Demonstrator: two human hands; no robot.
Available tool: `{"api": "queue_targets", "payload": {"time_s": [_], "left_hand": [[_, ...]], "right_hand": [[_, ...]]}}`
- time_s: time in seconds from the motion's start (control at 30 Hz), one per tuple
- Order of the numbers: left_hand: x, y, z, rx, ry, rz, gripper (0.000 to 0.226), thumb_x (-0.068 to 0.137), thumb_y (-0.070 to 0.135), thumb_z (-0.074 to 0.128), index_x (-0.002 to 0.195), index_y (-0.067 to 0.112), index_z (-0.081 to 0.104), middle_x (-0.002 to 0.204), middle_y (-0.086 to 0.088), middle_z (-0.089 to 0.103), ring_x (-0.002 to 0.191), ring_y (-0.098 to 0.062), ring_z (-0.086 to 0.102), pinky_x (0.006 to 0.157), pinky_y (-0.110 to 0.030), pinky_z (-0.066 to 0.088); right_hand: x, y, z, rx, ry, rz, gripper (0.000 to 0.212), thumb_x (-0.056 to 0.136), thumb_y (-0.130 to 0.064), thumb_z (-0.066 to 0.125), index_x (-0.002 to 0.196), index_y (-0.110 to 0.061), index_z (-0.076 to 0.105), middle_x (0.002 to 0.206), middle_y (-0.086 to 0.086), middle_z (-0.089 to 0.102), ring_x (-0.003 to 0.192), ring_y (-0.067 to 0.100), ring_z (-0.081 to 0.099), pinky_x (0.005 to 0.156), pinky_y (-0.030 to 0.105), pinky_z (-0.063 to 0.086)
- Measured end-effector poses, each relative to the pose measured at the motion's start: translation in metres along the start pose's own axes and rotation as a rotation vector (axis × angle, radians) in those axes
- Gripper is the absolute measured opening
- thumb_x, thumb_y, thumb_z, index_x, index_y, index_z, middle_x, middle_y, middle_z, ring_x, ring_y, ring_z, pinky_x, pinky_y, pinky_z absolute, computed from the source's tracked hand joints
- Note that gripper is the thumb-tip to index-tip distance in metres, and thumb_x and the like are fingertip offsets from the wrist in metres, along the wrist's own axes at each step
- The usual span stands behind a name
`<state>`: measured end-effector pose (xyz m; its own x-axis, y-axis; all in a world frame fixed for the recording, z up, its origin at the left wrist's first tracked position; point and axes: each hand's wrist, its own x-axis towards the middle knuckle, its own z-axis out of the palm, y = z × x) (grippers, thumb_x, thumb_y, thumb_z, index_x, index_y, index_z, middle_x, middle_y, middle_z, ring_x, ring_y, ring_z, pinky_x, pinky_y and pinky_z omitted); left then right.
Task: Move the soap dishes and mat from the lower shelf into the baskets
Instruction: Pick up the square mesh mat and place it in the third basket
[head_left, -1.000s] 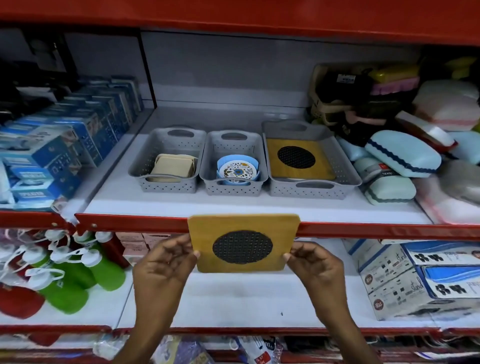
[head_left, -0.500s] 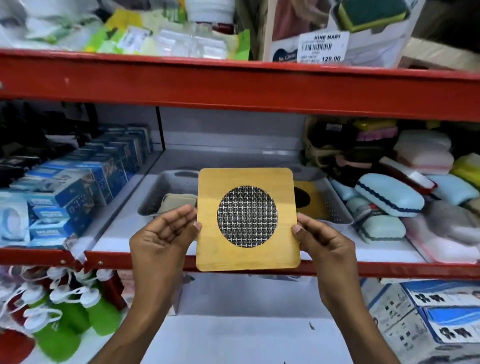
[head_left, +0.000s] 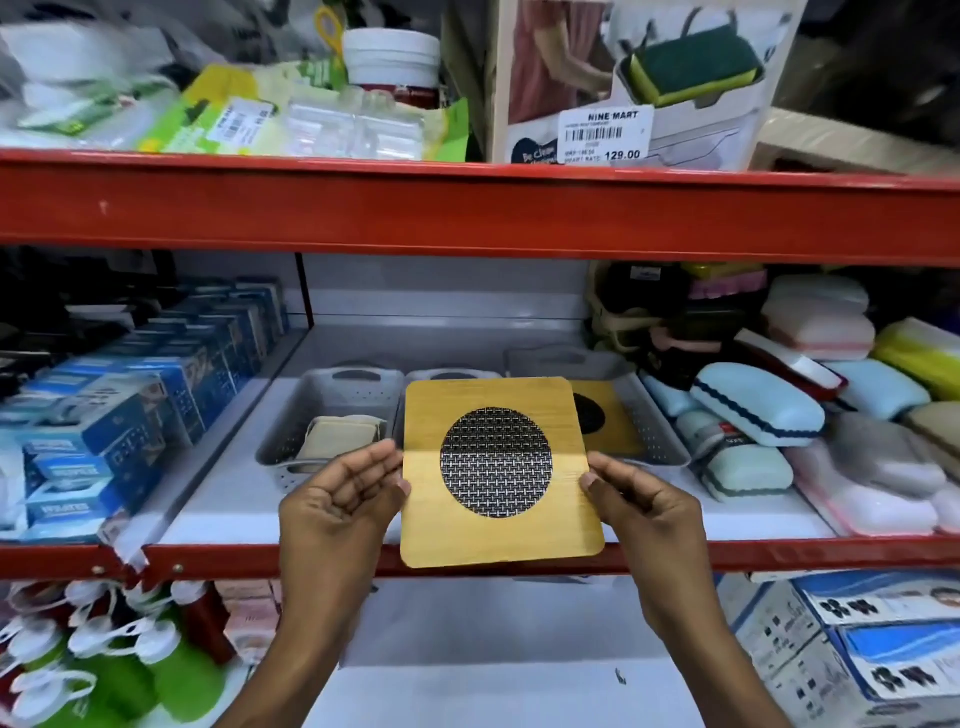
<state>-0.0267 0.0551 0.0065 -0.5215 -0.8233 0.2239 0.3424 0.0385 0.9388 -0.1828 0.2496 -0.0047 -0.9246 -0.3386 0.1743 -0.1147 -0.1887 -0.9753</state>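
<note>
I hold a square yellow mat (head_left: 498, 535) with a round black mesh centre upright in front of the middle shelf. My left hand (head_left: 343, 504) grips its left edge and my right hand (head_left: 641, 501) grips its right edge. Behind it stand three grey baskets in a row. The left basket (head_left: 291, 441) holds beige soap dishes (head_left: 337, 434). The middle basket (head_left: 452, 375) is mostly hidden by the mat. The right basket (head_left: 660, 431) holds another yellow mat (head_left: 610, 415).
Red shelf rails (head_left: 467, 208) run across above and below the baskets. Blue boxes (head_left: 130, 395) fill the left of the middle shelf, pastel soap cases (head_left: 758, 410) the right. Green and red bottles (head_left: 104, 670) and printed cartons (head_left: 872, 649) stand on the lower shelf.
Both hands raised the mat from the lower shelf to in front of the baskets on the middle shelf. The view tilted upward, showing the top shelf.
</note>
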Motion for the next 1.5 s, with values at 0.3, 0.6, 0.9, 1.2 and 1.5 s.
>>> {"api": "queue_targets", "payload": {"time_s": [0.3,0.6,0.9,1.2,1.5], "left_hand": [[0.058,0.004,0.085,0.092,-0.264,-0.113,0.045,0.080,-0.029,0.059,0.098,0.012,0.068,0.090,0.000,0.075,0.073,-0.004,0.073,0.059,-0.013,0.057],[0.112,-0.029,0.147,0.423,-0.364,-0.114,0.044,0.075,-0.016,0.067,0.084,0.027,0.073,0.092,-0.019,0.075,0.086,-0.027,0.067,0.089,-0.051,0.059],[0.127,-0.032,0.162,0.622,-0.561,-0.069,0.029,0.077,0.003,0.080,0.086,0.030,0.075,0.088,0.006,0.077,0.090,-0.014,0.071,0.083,-0.027,0.060],[0.115,-0.041,0.158,1.018,-0.811,0.293,0.040,0.078,0.008,0.078,0.116,0.018,0.075,0.120,0.001,0.075,0.103,-0.010,0.068,0.093,-0.025,0.056],[0.108,-0.041,0.162,1.232,-0.916,0.368,0.023,0.078,0.017,0.075,0.099,0.026,0.074,0.116,-0.002,0.068,0.103,-0.018,0.064,0.093,-0.036,0.057]], "right_hand": [[0.071,-0.033,-0.038,-0.406,0.069,-0.118,0.025,0.090,-0.001,0.070,0.114,-0.007,0.074,0.100,-0.002,0.076,0.094,0.009,0.071,0.086,0.027,0.056],[0.147,-0.044,-0.053,-0.881,-0.018,-0.049,0.018,0.090,-0.007,0.066,0.100,-0.011,0.080,0.103,0.013,0.078,0.102,0.028,0.070,0.095,0.036,0.054],[0.161,-0.028,-0.048,-1.109,-0.126,-0.214,0.025,0.092,-0.004,0.056,0.095,-0.014,0.079,0.094,0.012,0.076,0.091,0.027,0.072,0.084,0.039,0.059],[0.156,-0.023,-0.048,-1.147,-0.284,-0.396,0.020,0.087,-0.003,0.068,0.101,-0.012,0.080,0.098,0.006,0.078,0.084,0.020,0.072,0.080,0.034,0.060],[0.158,-0.026,-0.048,-1.287,-0.649,-0.357,0.013,0.077,-0.009,0.076,0.084,-0.019,0.077,0.083,-0.003,0.075,0.074,0.008,0.067,0.069,0.028,0.057]]}}
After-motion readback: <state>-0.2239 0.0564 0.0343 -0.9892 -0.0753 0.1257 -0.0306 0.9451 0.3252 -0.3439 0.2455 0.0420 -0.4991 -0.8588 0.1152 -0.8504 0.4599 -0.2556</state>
